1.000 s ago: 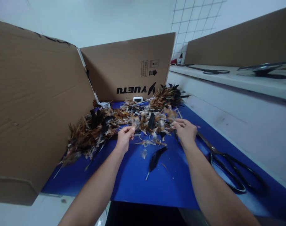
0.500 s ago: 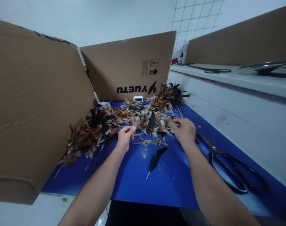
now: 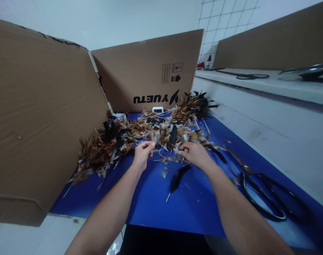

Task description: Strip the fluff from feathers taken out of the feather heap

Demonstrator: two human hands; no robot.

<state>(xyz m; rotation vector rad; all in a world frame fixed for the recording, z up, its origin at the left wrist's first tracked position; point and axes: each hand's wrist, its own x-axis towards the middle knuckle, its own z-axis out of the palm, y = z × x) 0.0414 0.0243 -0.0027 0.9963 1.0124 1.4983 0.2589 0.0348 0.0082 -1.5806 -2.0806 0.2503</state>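
My left hand (image 3: 143, 154) is closed in a pinch at the front of a feather pile (image 3: 140, 128). A fluffy grey feather (image 3: 155, 135) shows at its fingertips. To the right, my right hand (image 3: 195, 154) hovers low by the same pile, thumb and fingers pressed together; what they hold, if anything, I cannot make out. A loose black feather (image 3: 178, 179) with a pale quill lies between my forearms. Another dark feather (image 3: 217, 153) is just right of my right hand.
Large black-handled scissors (image 3: 253, 172) lie on the blue tabletop (image 3: 153, 209) at right. A feather bundle (image 3: 194, 106) sits at the back. Cardboard panels (image 3: 44, 117) stand left and behind, near a small white device (image 3: 157, 109). A ledge (image 3: 273, 83) at right bears another pair of scissors (image 3: 250, 76).
My right hand has moved left along the pile, closer to my left hand. The dark feather to its right now shows more fully. My left hand keeps its pinch in nearly the same place.
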